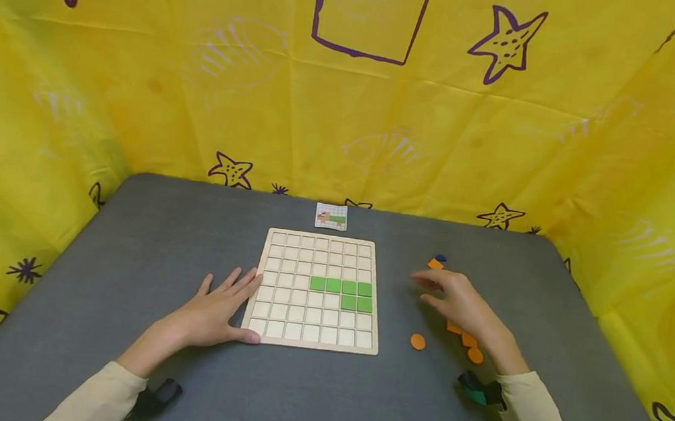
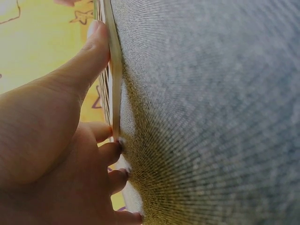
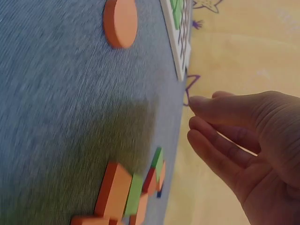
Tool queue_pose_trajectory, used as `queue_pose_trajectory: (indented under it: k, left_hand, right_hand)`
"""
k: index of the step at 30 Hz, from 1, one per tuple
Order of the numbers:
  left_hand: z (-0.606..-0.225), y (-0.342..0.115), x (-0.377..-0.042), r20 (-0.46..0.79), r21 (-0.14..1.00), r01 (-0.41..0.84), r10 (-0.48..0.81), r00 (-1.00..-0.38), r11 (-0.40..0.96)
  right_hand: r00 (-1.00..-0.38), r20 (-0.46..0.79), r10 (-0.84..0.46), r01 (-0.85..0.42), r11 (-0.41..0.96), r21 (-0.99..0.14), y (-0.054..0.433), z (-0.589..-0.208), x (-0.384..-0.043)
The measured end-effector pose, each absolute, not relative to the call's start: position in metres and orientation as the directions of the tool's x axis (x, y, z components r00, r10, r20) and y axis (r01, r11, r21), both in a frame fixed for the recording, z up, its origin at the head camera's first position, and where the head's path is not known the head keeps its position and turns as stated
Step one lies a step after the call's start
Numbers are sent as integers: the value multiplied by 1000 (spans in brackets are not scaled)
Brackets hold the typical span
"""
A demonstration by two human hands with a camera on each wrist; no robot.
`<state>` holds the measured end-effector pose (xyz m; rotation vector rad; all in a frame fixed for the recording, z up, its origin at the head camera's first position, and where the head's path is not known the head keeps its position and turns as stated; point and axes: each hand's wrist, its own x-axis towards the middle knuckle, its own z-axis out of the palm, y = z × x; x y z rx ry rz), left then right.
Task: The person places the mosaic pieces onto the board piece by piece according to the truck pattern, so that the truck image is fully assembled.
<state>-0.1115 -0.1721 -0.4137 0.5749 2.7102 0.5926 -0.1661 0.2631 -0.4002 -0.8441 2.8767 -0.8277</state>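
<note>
A wooden grid board lies flat in the middle of the table, with several green square tiles set in its cells toward the right. My left hand rests along the board's left edge, fingers spread, thumb at the near left corner. Right of the board, my right hand hovers above a row of loose pieces with its fingers loosely bent and nothing between them. In the right wrist view an orange square piece, a green piece and a red piece show below the hand. The hand hides part of this row in the head view.
An orange round piece lies apart, between board and right hand. An orange square and a dark blue piece lie beyond that hand. Behind the board is a small picture card. Yellow patterned cloth surrounds the grey table.
</note>
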Motion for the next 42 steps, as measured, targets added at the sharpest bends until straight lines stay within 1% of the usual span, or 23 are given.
queue_pose_trajectory:
  k: [14,26,34,42]
  left_hand:
    - [-419,-173,-112,-190,451,326,447,-874,831]
    - [-419,-173,-111,-205,441,314,435,-877,841]
    - [-418,-173,-111,-204,436,311,430,-880,844]
    - [-419,-172,-112,-210,438,314,435,-876,843]
  right_hand:
    - [-861,133,-491,-491,731,-473,298,-404,-156]
    - [-883,81,-463,-443,761,-474,320,-412,-150]
    - [-880,57,-471,-434,751,-498,325,-414,-148]
    - [-871,68,-487,-454,743,-492,323,-414,-147]
